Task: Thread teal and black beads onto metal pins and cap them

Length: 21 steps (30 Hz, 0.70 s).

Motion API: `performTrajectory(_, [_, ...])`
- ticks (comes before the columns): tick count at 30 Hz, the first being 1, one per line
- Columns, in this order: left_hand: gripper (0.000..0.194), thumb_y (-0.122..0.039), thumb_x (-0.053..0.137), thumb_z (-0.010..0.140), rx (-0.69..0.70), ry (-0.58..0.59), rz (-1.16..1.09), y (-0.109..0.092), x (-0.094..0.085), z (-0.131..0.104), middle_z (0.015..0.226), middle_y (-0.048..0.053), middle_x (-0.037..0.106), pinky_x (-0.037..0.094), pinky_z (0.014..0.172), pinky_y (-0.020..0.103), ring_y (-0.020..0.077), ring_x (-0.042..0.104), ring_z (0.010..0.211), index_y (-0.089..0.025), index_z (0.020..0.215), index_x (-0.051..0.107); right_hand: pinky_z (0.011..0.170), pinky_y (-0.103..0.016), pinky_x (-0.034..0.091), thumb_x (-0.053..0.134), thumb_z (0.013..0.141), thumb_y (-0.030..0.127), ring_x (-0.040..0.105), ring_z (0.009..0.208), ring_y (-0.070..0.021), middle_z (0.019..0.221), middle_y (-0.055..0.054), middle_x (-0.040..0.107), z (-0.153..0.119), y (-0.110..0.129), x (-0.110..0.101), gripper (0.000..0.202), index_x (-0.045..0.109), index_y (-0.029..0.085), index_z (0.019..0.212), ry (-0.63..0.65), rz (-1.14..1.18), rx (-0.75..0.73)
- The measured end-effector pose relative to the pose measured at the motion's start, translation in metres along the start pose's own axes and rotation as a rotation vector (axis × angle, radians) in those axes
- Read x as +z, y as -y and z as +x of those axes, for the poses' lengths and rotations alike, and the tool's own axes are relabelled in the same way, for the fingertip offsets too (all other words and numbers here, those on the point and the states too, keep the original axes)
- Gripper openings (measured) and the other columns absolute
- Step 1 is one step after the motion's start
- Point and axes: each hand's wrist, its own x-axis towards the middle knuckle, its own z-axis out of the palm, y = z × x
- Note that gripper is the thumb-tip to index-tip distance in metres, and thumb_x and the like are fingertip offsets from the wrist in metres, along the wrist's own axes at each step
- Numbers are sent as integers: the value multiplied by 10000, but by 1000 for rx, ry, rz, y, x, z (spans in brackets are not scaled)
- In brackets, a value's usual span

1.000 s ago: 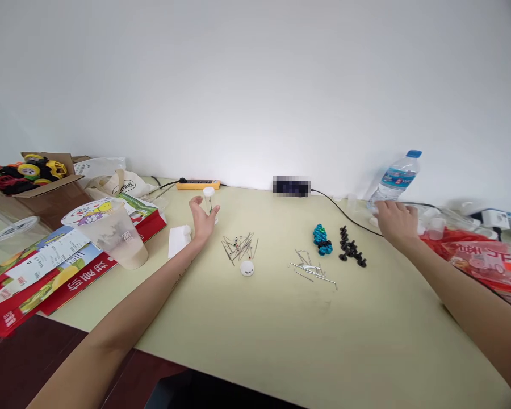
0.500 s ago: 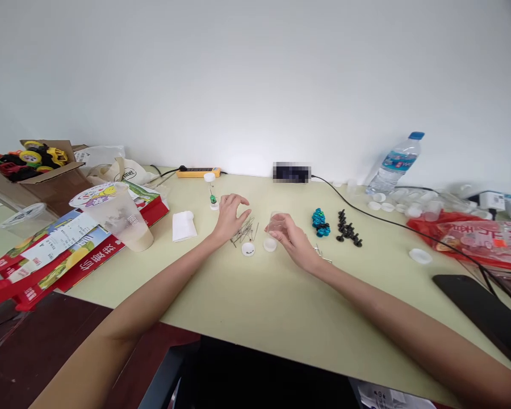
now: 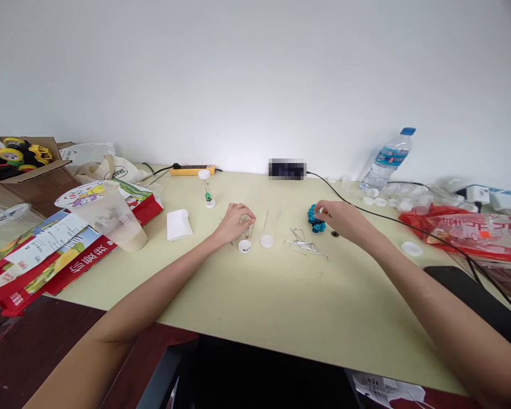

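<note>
Left hand (image 3: 235,222): fingers curled at pins (image 3: 250,230), centre; right hand (image 3: 333,217): partly open at blue parts (image 3: 313,216); grip unclear for both

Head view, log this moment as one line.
left hand: at thin rods; right hand: at blue pieces; clear tube: between hands; white cap: near left hand; either grip: unclear

Right hand (image 3: 337,218) off clear tube (image 3: 271,226), now at blue pieces (image 3: 312,216)
</note>
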Motion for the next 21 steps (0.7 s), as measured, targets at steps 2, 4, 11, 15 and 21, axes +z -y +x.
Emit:
performTrajectory(2, [119,-232,523,804,8,4,-3,1,1,0,910,42,598,380,852,412,249,432,977,-228,807,642,516,-263,368,481,821,263,585,658,-192,760,-51,649,0,-8,6,157,625,204,800,83,-113,3])
performTrajectory(4, [130,-228,515,810,15,-1,1,2,1,1,909,44,600,381,846,415,248,437,969,-227,813,645,500,-254,345,519,797,236,588,672,-199,781,-54,648,-1,-9,15,112,626,203,785,131,-205,-8])
performTrajectory(11, [114,-210,533,795,-1,-9,10,10,-1,3,926,41,595,406,788,383,251,434,977,-236,815,642,480,-261,301,515,807,154,585,622,-226,737,-110,607,-4,2,36,80,556,140,741,175,-429,-29])
performTrajectory(15, [133,-192,540,777,13,7,31,10,-5,4,938,40,593,393,826,406,248,443,972,-239,822,656,492,-268,312,474,844,182,571,619,-217,747,-91,604,-8,12,26,130,535,156,732,83,-353,-99])
performTrajectory(21, [130,-214,578,743,36,124,41,13,-12,5,946,42,604,383,858,414,254,454,983,-253,812,680,591,-266,398,467,872,243,580,707,-182,807,-45,615,-51,58,22,127,575,203,820,258,86,-403])
